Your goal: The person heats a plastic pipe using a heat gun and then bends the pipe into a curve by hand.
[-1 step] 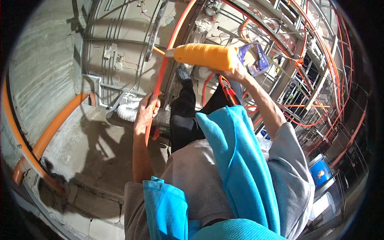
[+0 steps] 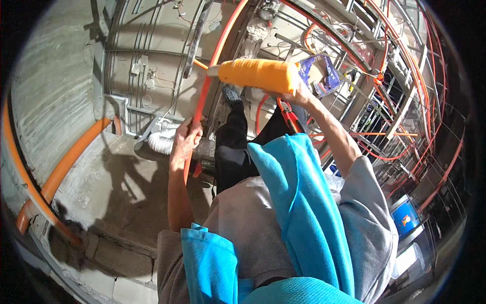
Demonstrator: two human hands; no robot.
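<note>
My left hand [image 2: 188,138] is closed around an orange-red plastic pipe [image 2: 203,96], which runs up from beside my left forearm toward the far edge. At the right, my right hand [image 2: 299,94] grips a yellow heat gun [image 2: 258,74]. Its pale nozzle points left and meets the pipe in the picture, above my left hand; I cannot tell whether the two touch. The gun's body hides most of my right fingers. Below my right hand, against my dark trousers, is a red-handled hand tool [image 2: 288,115] with a metal head.
A turquoise towel [image 2: 304,187] hangs over my front. Thick orange pipes [image 2: 76,152] run along the left wall. Metal studs, loose orange tubing and a blue-and-white box [image 2: 324,76] lie at the far right. A blue bucket [image 2: 405,218] stands nearer on the right.
The heat gun and my right hand have shifted very slightly left and down. My left hand keeps its hold on the pipe.
</note>
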